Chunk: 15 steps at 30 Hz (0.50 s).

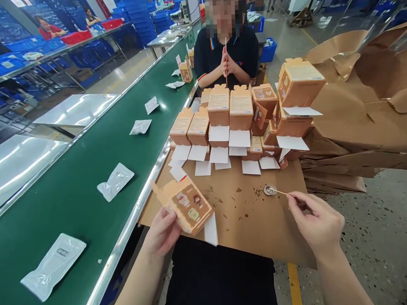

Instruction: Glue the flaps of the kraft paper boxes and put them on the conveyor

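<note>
A: While the left hand (162,231) grips that kraft carton (187,206) above the brown board (259,230), what looks done?

B: A stacked bank of cartons (222,109), white slips (219,145) jutting out (dozens, roughly).

A: And what's left?

B: Can't tell how much. The right hand (314,222) pinches a thin stick (281,192), its tip just beside a small metal dish (270,189).

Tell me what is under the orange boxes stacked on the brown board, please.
The orange boxes stand in layers with white paper slips between them on a brown cardboard sheet. Its surface directly beneath them is covered, so nothing there can be seen.
</note>
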Available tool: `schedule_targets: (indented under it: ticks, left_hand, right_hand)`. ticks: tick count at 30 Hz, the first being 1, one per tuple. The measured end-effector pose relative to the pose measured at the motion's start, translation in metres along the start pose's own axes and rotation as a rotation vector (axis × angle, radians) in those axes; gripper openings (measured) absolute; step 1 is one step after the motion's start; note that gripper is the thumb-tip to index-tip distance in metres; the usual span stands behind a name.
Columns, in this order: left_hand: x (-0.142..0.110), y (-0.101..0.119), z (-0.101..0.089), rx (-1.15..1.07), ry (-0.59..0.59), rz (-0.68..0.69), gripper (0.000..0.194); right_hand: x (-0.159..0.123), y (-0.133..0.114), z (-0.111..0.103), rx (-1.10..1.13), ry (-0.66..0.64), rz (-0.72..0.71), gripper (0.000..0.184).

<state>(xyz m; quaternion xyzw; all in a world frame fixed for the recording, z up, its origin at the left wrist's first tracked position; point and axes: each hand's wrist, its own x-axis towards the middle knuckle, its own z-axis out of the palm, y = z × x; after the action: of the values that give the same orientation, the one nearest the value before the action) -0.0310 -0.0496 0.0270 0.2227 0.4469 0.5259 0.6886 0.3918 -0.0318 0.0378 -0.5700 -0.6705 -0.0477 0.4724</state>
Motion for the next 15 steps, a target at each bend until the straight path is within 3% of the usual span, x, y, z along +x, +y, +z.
schedule_targets:
  ticks: [4, 9, 15]
  left_hand:
    - [0.020, 0.000, 0.029, 0.176, 0.165, 0.119, 0.081]
    - [0.046, -0.007, 0.047, 0.290, 0.232, 0.216, 0.086]
    - [0.052, -0.006, 0.045, 0.389, 0.197, 0.207, 0.076]
  right_hand:
    - [-0.014, -0.039, 0.008, 0.222, -0.034, 0.105, 0.015]
    - [-0.037, -0.093, 0.050, 0.393, -0.213, 0.095, 0.020]
    - [-0.054, -0.099, 0.089, 0.383, -0.293, 0.088, 0.024]
